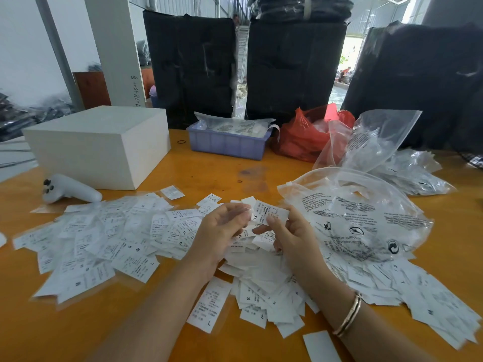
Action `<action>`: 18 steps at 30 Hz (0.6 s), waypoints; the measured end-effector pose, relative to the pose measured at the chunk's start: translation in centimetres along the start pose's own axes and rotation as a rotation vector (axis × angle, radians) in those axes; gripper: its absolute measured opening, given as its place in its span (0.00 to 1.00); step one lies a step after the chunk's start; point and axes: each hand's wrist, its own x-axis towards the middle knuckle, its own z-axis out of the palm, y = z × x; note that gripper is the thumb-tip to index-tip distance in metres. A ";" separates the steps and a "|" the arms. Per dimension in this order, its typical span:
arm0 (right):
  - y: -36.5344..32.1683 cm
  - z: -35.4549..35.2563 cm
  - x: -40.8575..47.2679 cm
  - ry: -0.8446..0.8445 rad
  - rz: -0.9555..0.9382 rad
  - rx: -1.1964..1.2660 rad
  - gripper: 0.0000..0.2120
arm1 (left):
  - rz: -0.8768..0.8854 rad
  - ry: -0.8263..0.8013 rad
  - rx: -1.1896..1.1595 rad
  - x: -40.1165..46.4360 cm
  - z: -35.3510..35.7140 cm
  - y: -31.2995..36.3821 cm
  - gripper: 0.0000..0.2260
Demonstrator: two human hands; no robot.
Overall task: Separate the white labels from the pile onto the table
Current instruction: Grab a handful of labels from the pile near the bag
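Pile (261, 278): lay on the surface (198, 173) beneath both hands.
Grip: right hand (292, 239) and left hand (222, 231) together pinched one XL label (270, 212).
Advice: peel singly, check size, place on the spread labels (104, 231) left.
Beyond: clear bag (366, 212).

Matt white labels (130, 246) — glossy clear plastic bag (366, 220) — smooth orange table (203, 171).
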 end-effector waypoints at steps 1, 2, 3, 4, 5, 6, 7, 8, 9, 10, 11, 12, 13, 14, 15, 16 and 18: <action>0.0 0.0 0.0 0.001 -0.005 -0.015 0.03 | -0.007 0.005 -0.003 0.0 0.0 0.0 0.08; 0.0 0.0 0.0 0.003 -0.007 -0.023 0.02 | -0.013 0.010 -0.003 0.1 -0.1 -0.1 0.05; 0.0 0.0 0.0 0.003 -0.008 -0.027 0.02 | -0.020 0.017 -0.002 0.1 -0.1 -0.2 0.03; 0.0 0.0 0.0 0.003 -0.008 -0.029 0.02 | -0.023 0.030 -0.002 0.2 -0.1 -0.3 0.03; 0.0 0.0 0.0 0.000 -0.007 -0.028 0.02 | -0.029 0.046 -0.003 0.2 0.0 -0.3 0.04; 0.0 0.0 -0.1 -0.005 -0.005 -0.024 0.02 | -0.035 0.062 -0.003 0.2 -0.1 -0.4 0.05; -0.1 0.1 -0.1 -0.014 -0.001 -0.016 0.02 | -0.041 0.075 -0.004 0.3 -0.1 -0.4 0.06; -0.1 0.1 -0.1 -0.025 0.006 -0.009 0.02 | -0.042 0.084 -0.008 0.3 -0.1 -0.5 0.06; -0.1 0.2 -0.1 -0.037 0.013 -0.009 0.02 | -0.044 0.091 -0.012 0.2 0.0 -0.4 0.05; 0.0 0.2 -0.1 -0.048 0.021 -0.020 0.01 | -0.045 0.095 -0.015 0.2 0.0 -0.4 0.04; 0.1 0.3 0.0 -0.056 0.027 -0.035 0.01 | -0.051 0.098 -0.019 0.3 0.0 -0.4 0.04; 0.1 0.3 0.0 -0.061 0.032 -0.049 0.01 | -0.057 0.100 -0.024 0.3 0.0 -0.4 0.04; 0.2 0.3 0.0 -0.062 0.034 -0.059 0.01 | -0.062 0.100 -0.031 0.2 0.0 -0.3 0.04; 0.3 0.2 0.0 -0.060 0.034 -0.065 0.01 | -0.064 0.095 -0.032 0.2 0.0 -0.3 0.03; 0.3 0.2 0.0 -0.055 0.033 -0.072 0.01 | -0.063 0.090 -0.029 0.1 0.0 -0.3 0.03; 0.3 0.2 0.0 -0.046 0.032 -0.080 0.01 | -0.061 0.086 -0.025 0.1 0.0 -0.3 0.03; 0.2 0.1 0.0 -0.029 0.033 -0.084 0.02 | -0.056 0.089 -0.001 0.1 0.0 -0.3 0.03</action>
